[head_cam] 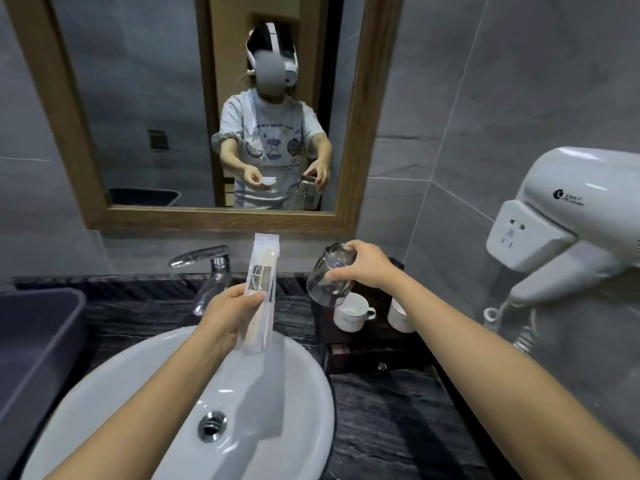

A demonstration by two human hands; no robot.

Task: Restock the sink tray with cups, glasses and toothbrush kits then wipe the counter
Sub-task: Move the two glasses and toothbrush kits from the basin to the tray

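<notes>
My left hand (pixel 227 315) grips a toothbrush kit (pixel 261 282) in a clear and white wrapper, held upright over the far rim of the sink. My right hand (pixel 363 265) holds a clear glass (pixel 329 277) tilted with its mouth down and towards me, above the dark tray (pixel 367 344). Two white cups stand on that tray: one with a handle (pixel 351 311) just under the glass, and another (pixel 398 315) partly hidden behind my right forearm.
A white basin (pixel 263 393) sits below my arms, with a chrome tap (pixel 211 268) behind it. A grey bin (pixel 38 337) stands at the left on the dark stone counter (pixel 391 427). A wall-mounted hair dryer (pixel 571 216) juts out at the right. A mirror (pixel 207 109) hangs ahead.
</notes>
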